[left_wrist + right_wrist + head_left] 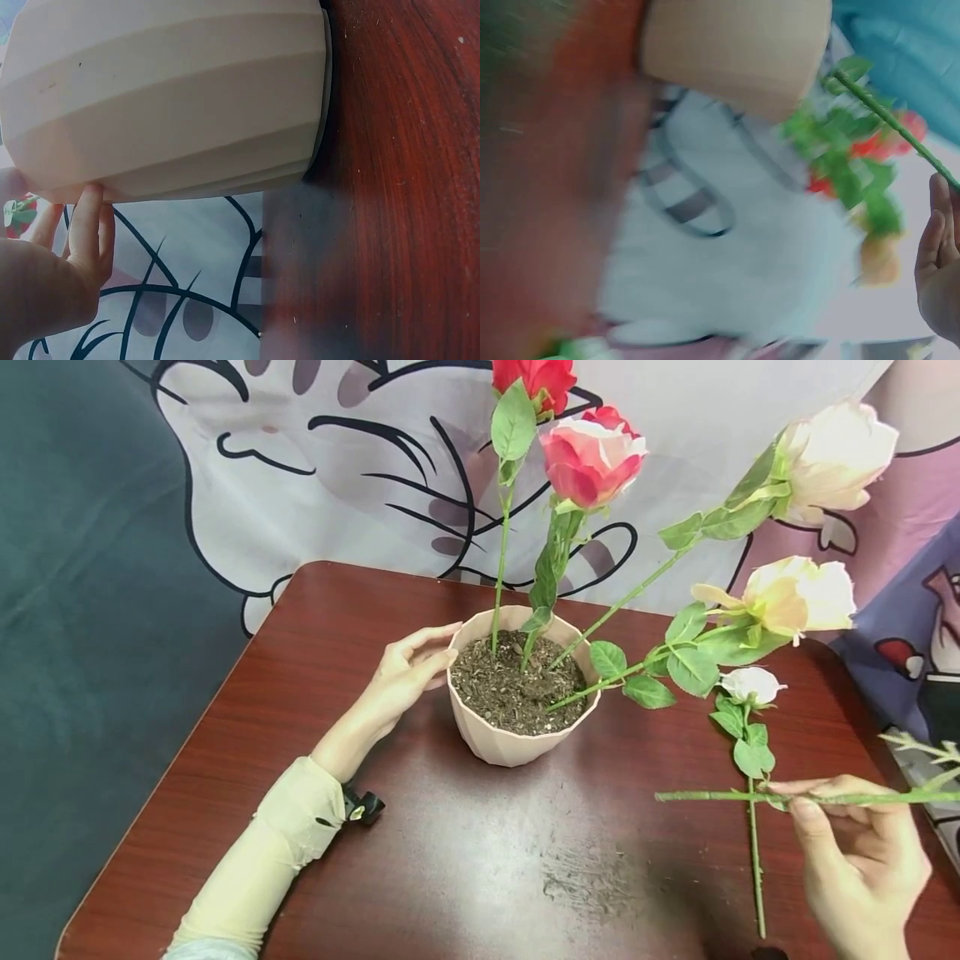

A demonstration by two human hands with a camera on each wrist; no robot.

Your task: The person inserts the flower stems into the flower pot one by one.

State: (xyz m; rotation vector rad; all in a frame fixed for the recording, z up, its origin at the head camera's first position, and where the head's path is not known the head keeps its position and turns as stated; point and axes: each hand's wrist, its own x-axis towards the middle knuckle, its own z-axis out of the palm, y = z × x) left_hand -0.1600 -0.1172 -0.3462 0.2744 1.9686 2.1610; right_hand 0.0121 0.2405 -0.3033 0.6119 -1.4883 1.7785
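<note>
A pale pink faceted flowerpot (510, 745) stands on the table, filled with dark soil (510, 693). My left hand (405, 672) rests against the pot's left side, its fingers fairly straight and touching near the rim. In the left wrist view, fingertips of this hand (64, 270) meet the pot wall. Off to the right, my right hand (862, 852) pinches a green flower stem (705, 796) between thumb and fingers, its cut end pointing left toward the pot. The stem's other end runs out of the head view. Blur softens much of the right wrist view.
Stuck in the soil are a red rose (536, 385), a pink-and-white rose (592, 460), a cream rose (836, 460) and a yellowish rose (798, 597), the last two leaning right. A white rose (752, 685) lies on the brown table (337, 610). Behind hangs a cat-print cloth (315, 518).
</note>
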